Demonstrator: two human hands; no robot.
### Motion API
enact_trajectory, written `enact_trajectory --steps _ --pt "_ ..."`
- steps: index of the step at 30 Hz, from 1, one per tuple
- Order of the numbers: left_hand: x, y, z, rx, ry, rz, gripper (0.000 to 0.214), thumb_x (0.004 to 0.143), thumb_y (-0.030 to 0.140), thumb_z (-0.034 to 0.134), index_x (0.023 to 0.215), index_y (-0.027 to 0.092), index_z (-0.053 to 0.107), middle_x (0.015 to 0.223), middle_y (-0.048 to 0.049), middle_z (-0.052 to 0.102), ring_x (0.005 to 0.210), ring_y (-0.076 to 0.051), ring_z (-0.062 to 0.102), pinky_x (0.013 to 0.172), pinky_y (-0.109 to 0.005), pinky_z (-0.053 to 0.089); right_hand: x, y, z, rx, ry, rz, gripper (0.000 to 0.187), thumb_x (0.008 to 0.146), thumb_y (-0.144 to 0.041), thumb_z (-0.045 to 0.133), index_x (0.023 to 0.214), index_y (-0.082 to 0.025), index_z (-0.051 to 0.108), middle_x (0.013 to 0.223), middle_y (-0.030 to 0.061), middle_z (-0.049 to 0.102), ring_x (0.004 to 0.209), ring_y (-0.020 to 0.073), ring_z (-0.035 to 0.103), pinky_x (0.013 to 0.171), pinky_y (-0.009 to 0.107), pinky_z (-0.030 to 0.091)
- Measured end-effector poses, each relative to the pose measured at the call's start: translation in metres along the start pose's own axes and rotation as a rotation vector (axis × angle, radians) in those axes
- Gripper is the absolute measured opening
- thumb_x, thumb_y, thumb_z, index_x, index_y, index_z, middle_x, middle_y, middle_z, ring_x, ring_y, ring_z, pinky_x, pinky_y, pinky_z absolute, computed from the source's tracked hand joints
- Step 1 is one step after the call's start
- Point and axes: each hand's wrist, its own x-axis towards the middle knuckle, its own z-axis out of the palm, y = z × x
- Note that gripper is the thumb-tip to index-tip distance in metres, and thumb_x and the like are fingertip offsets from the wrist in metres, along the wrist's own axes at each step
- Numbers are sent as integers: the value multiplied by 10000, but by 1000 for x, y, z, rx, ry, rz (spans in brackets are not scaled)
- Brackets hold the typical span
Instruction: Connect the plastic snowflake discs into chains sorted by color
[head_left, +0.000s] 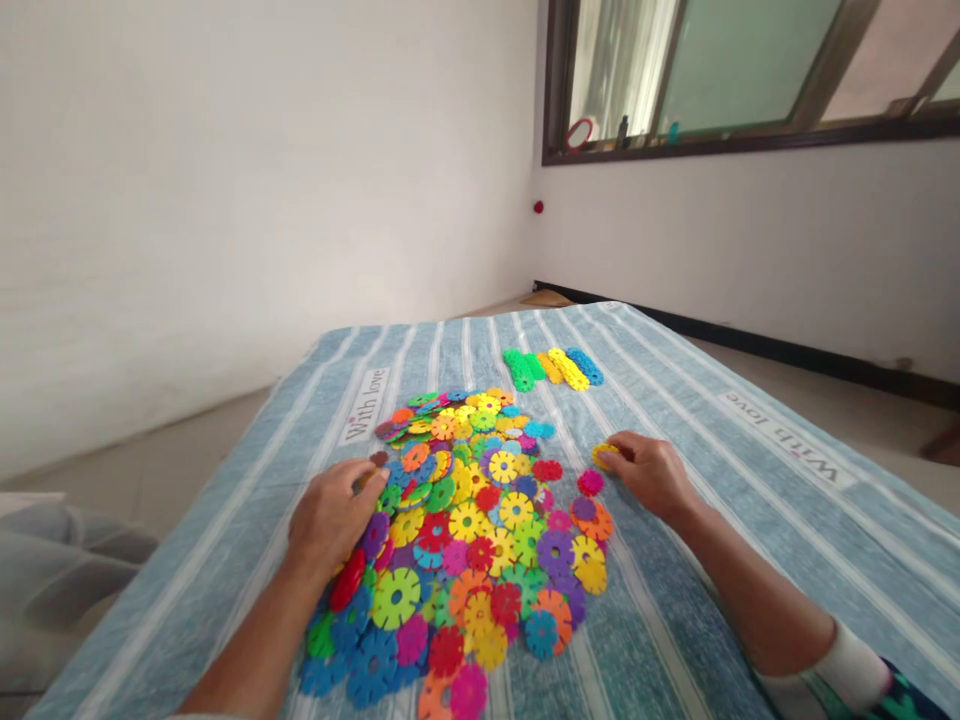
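A wide heap of notched plastic snowflake discs [467, 521] in many colours lies on the striped cloth between my hands. My right hand [651, 472], to the right of the heap, pinches a yellow snowflake disc [604, 457] between thumb and fingers, close above the cloth. A pink disc [591, 483] lies just below that hand. At the heap's left edge, my left hand [330, 512] is closed, its fingertips over the discs. A sliver of an orange-brown disc [365, 481] shows between its fingers; the rest is hidden.
Beyond the heap, short rows of stacked discs lie side by side: green [518, 369], orange [550, 368], yellow [568, 369] and blue [586, 366]. A blue-grey striped cloth [675, 380] covers the table. White walls [262, 180] and a window stand behind it.
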Motion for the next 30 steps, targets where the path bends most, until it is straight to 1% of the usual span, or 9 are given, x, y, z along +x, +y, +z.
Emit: enact_trajectory --steps 4,8,11,16,18,21,24,26,30 --pt "2 -2 0 -4 0 13 369 768 455 410 814 216 688 1069 -102 740 1014 -274 665 936 -410 493 -2 -5 0 -168 -104 -88 295 888 -336 460 702 -197 642 730 28 675 697 164 605 627 253 354" --pt "3 -5 1 -13 4 3 382 755 470 410 816 216 689 1070 -95 740 1011 -277 668 928 -401 501 -1 -8 -1 -195 -127 -80 278 899 -272 427 881 -200 695 911 69 720 868 201 648 731 260 407" --pt "3 -7 1 -14 14 10 378 750 473 416 803 220 691 1064 -87 743 1011 -276 669 926 -393 504 0 -6 -1 -201 -162 -101 297 881 -209 425 995 -198 699 1000 78 721 936 210 650 782 266 420" --pt "4 -12 3 -10 42 25 373 757 469 432 812 219 704 1043 -91 749 998 -274 675 930 -398 506 0 -4 2 -162 -125 -86 321 851 -206 453 1044 -196 709 1058 88 718 958 227 651 808 284 432" --pt "5 -14 3 -16 57 33 362 758 466 442 808 225 708 1026 -86 753 981 -274 681 916 -403 517 -1 -5 4 -113 -106 -88 318 848 -225 453 1016 -192 722 1021 86 725 930 227 654 789 286 435" --pt "6 -16 2 -30 56 42 359 769 471 442 797 237 713 1008 -77 756 957 -274 687 888 -416 533 0 -7 6 -31 -98 -78 315 839 -257 456 957 -189 740 851 60 726 792 203 650 700 269 430" --pt "5 -16 1 -40 57 37 381 772 496 433 800 240 714 1013 -83 755 953 -281 687 887 -436 535 10 -7 7 31 -49 -7 342 807 -284 487 1016 -176 735 723 30 690 653 173 606 626 257 404" --pt "5 -16 1 -45 55 24 406 768 512 422 813 235 715 1018 -92 753 966 -288 684 903 -445 529 26 -5 7 37 -15 18 355 784 -299 517 1037 -168 727 688 16 669 611 158 577 608 253 387" --pt "4 -18 4 -59 48 -8 413 765 518 415 802 235 713 1030 -95 749 995 -287 675 937 -444 512 75 4 9 -31 6 -18 303 778 -301 540 969 -176 739 661 6 646 590 144 549 597 251 360"
